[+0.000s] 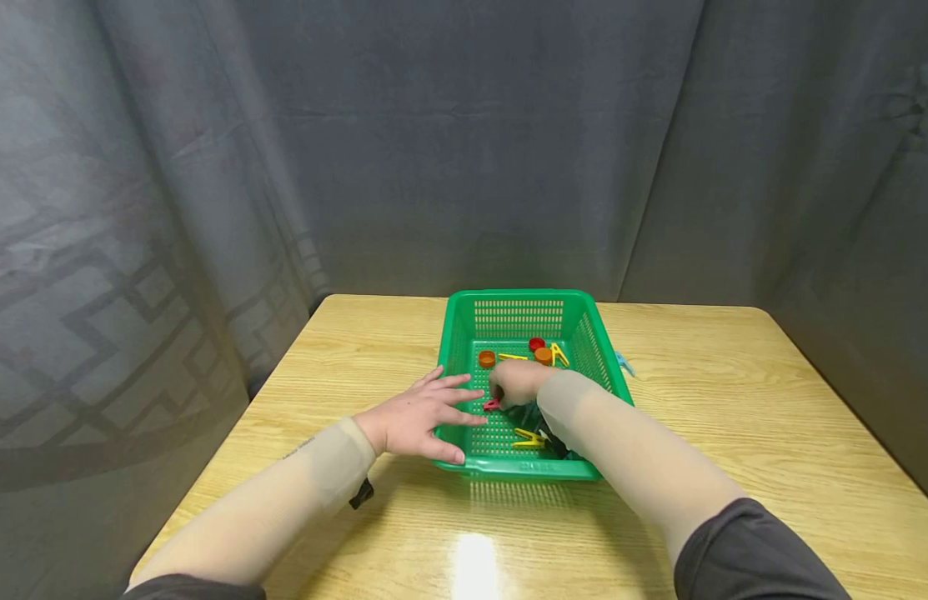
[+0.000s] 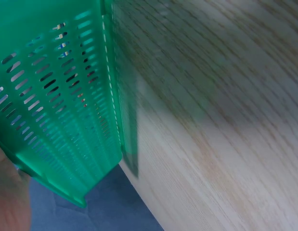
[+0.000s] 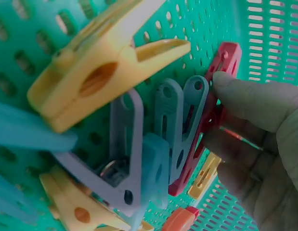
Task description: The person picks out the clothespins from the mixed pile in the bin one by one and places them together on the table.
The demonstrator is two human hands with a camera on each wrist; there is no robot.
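Observation:
A green plastic basket (image 1: 534, 469) with slotted walls sits on the table. My left hand (image 1: 426, 414) lies at its left rim with fingers spread, holding nothing. Inside, my right hand (image 1: 518, 382) pinches a red clothespin (image 3: 225, 60) between thumb and fingers. Beside that clothespin, in the right wrist view, are a teal clothespin (image 3: 174, 118), a greyish clothespin (image 3: 134, 159) and a large yellow clothespin (image 3: 103, 72). Another yellow clothespin (image 1: 529, 438) lies near the basket's front. The right forearm hides part of the basket's contents.
Toward the back of the basket lie an orange cap (image 1: 487, 359), a second orange cap (image 1: 543, 356), a red cap (image 1: 536, 343) and more yellow clothespins (image 1: 559, 356). A blue clothespin (image 1: 624, 363) is outside, right of the basket on the wooden table (image 1: 704, 375). Grey curtains (image 1: 471, 167) surround it.

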